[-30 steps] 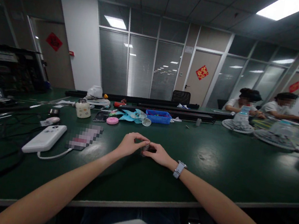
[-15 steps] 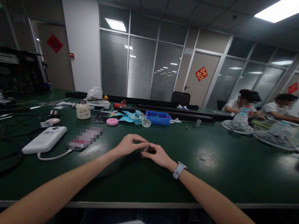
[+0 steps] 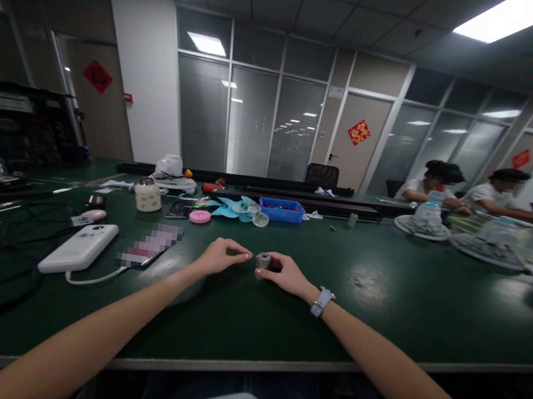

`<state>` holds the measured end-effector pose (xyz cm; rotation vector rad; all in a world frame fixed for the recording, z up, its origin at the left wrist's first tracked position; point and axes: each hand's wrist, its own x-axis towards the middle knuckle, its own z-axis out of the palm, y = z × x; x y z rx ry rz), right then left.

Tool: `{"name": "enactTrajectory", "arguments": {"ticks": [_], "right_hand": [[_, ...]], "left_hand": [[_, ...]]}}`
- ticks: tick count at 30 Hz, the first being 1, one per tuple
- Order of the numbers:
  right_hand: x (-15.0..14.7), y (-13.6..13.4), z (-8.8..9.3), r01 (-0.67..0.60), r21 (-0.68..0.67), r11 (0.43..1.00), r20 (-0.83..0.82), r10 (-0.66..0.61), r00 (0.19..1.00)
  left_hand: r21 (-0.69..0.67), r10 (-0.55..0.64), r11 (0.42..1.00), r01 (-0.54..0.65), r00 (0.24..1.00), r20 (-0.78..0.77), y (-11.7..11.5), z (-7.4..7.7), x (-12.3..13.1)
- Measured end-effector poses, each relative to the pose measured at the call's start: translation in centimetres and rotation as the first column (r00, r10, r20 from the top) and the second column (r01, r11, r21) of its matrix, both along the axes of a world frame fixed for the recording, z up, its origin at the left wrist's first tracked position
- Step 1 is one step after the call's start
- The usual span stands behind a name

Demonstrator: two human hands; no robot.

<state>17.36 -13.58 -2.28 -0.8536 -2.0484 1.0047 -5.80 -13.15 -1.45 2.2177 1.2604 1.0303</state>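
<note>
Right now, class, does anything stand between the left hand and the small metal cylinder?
Nothing visible stands between the left hand and the small metal cylinder; only a narrow gap separates them. The right hand grips the cylinder from the opposite side, outside that gap. Whether the left fingers pinch anything tiny cannot be told.

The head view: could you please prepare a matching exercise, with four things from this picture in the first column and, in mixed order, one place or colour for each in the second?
Things
1. small metal part
2. basket
3. watch
4. flat round piece

Places and colours
A. around the right wrist
B. pink
C. held in the right hand
D. bright blue

Right pairs: 1-C, 2-D, 3-A, 4-B
</note>
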Motion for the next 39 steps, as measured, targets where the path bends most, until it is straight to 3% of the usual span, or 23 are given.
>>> {"name": "enactTrajectory", "arguments": {"ticks": [4,12,19,21,24,28,39], "right_hand": [[0.8,0.7,-0.2,0.041,-0.007,0.999,-0.005,-0.041,0.999],[1.1,0.6,0.0,0.07,0.009,0.997,0.015,-0.07,0.997],[1.2,0.9,-0.4,0.067,0.035,0.997,0.014,-0.067,0.998],[1.2,0.8,-0.3,0.057,0.034,0.998,0.002,-0.058,0.998],[0.9,0.3,0.0,0.044,0.048,0.998,0.006,-0.045,0.999],[0.2,-0.7,0.4,-0.032,0.091,0.995,0.03,0.029,0.999],[-0.6,-1.2,0.2,-0.08,0.139,0.987,0.052,0.073,0.996]], "left_hand": [[-0.129,-0.144,0.983,0.132,0.986,-0.087,0.4,-0.5,-1.4],[-0.136,-0.155,0.981,0.135,0.976,-0.152,0.1,0.1,-1.8],[-0.286,-0.18,0.939,0.193,0.981,0.071,-0.5,-0.4,-0.7],[-0.265,-0.15,0.948,0.175,0.982,0.111,-0.8,-0.4,-0.1],[-0.099,-0.059,0.992,0.078,0.981,0.183,-1.5,0.2,1.1],[0.075,0.001,0.997,-0.023,0.96,0.279,-2.5,1.2,2.6],[0.031,-0.032,0.999,0.023,0.952,0.305,-2.6,1.2,3.6]]}}
